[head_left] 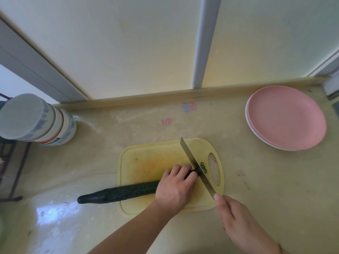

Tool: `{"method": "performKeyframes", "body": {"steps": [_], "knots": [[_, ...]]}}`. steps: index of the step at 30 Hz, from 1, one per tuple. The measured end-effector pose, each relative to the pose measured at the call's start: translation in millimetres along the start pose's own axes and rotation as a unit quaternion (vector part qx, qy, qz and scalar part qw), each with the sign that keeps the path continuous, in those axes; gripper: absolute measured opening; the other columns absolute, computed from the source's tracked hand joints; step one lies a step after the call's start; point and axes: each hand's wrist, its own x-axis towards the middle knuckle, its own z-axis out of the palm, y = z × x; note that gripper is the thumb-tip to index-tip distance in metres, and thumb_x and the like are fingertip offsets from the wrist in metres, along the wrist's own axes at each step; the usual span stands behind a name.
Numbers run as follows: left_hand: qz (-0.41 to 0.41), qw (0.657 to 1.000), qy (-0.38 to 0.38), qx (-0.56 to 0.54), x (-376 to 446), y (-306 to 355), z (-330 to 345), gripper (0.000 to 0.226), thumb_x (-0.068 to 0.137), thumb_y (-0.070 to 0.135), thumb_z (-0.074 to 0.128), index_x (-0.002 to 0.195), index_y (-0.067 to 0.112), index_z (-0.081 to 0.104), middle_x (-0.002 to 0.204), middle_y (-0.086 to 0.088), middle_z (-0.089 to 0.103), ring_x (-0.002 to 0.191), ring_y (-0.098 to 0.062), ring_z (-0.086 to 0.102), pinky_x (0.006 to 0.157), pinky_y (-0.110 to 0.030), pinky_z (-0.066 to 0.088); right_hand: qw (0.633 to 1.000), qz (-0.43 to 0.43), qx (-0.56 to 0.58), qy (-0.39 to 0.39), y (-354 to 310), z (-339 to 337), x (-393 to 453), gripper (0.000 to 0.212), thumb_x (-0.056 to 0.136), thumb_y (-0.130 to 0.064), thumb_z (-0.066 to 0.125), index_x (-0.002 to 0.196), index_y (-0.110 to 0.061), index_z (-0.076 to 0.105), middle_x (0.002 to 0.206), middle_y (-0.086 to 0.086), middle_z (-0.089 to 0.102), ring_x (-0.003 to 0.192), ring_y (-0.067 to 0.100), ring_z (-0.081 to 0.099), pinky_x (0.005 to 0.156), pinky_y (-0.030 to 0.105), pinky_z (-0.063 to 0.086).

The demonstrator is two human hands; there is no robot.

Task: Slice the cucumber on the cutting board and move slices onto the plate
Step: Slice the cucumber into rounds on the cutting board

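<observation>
Cucumber (124,193) lay across the yellow cutting board (146,162), its dark tail end hanging past the board's left edge onto the counter (91,162). Left hand (176,187) pressed it down, its grip curled over the cut end. Right hand (236,220) kept a closed grip on the knife (194,164), blade down at that end. Few slices (203,167) lay just right of the blade. Pink plate (286,118) stood well apart, far right.
</observation>
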Motion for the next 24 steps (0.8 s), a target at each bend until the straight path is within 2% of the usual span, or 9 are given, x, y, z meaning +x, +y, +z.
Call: {"method": "performKeyframes", "body": {"steps": [4, 11, 14, 18, 22, 24], "knots": [[0.001, 1.000, -0.004, -0.001, -0.1, -0.2, -0.1, 0.016, 0.093, 0.022, 0.054, 0.106, 0.020, 0.062, 0.114, -0.003, 0.065, 0.089, -0.026, 0.060, 0.064, -0.035, 0.050, 1.000, -0.011, -0.013, -0.006, -4.8, 1.4, 11.1, 0.060, 0.083, -0.068, 0.018, 0.068, -0.015, 0.044, 0.057, -0.003, 0.043, 0.053, 0.007, 0.042, 0.061, 0.034, 0.044], [-0.021, 1.000, -0.002, -0.017, 1.1, 2.8, -2.8, 0.015, 0.096, 0.024, 0.052, 0.101, 0.018, 0.065, 0.111, -0.002, 0.066, 0.088, -0.025, 0.062, 0.064, -0.037, 0.053, 1.000, -0.003, -0.005, 0.007, -3.2, -3.3, 12.0, 0.066, 0.085, -0.065, 0.020, 0.073, -0.007, 0.049, 0.058, -0.002, 0.046, 0.053, 0.009, 0.043, 0.064, 0.037, 0.046], [-0.018, 1.000, 0.001, -0.016, 0.4, 1.7, -1.4, 0.013, 0.096, 0.023, 0.054, 0.100, 0.018, 0.065, 0.112, -0.002, 0.066, 0.088, -0.025, 0.061, 0.064, -0.036, 0.051, 1.000, -0.003, -0.006, 0.004, -7.0, -3.8, 9.1, 0.062, 0.085, -0.065, 0.020, 0.069, -0.011, 0.047, 0.058, -0.002, 0.046, 0.052, 0.008, 0.043, 0.061, 0.036, 0.045], [-0.017, 1.000, 0.007, -0.019, -0.6, 0.9, -0.6, 0.007, 0.092, 0.019, 0.066, 0.098, 0.017, 0.066, 0.111, -0.003, 0.065, 0.086, -0.025, 0.060, 0.063, -0.035, 0.049, 1.000, -0.009, 0.011, 0.001, -9.0, -6.2, 2.9, 0.061, 0.083, -0.068, 0.022, 0.068, -0.013, 0.044, 0.055, -0.002, 0.044, 0.049, 0.008, 0.040, 0.056, 0.030, 0.039], [-0.012, 1.000, 0.020, -0.015, 0.0, 1.1, -0.1, 0.006, 0.093, 0.020, 0.060, 0.095, 0.016, 0.064, 0.108, -0.003, 0.066, 0.083, -0.025, 0.060, 0.062, -0.035, 0.049, 1.000, -0.011, 0.012, -0.010, -8.0, -5.7, -2.9, 0.071, 0.081, -0.071, 0.022, 0.076, -0.005, 0.048, 0.054, -0.002, 0.043, 0.049, 0.007, 0.041, 0.059, 0.040, 0.044], [-0.011, 1.000, 0.025, -0.014, 0.2, 0.6, 0.9, 0.007, 0.094, 0.019, 0.058, 0.094, 0.016, 0.064, 0.108, -0.003, 0.065, 0.083, -0.026, 0.059, 0.061, -0.036, 0.048, 1.000, -0.009, 0.003, -0.010, -6.9, -3.6, -3.4, 0.075, 0.079, -0.072, 0.020, 0.079, -0.003, 0.051, 0.056, 0.000, 0.047, 0.051, 0.008, 0.045, 0.063, 0.041, 0.046]]}}
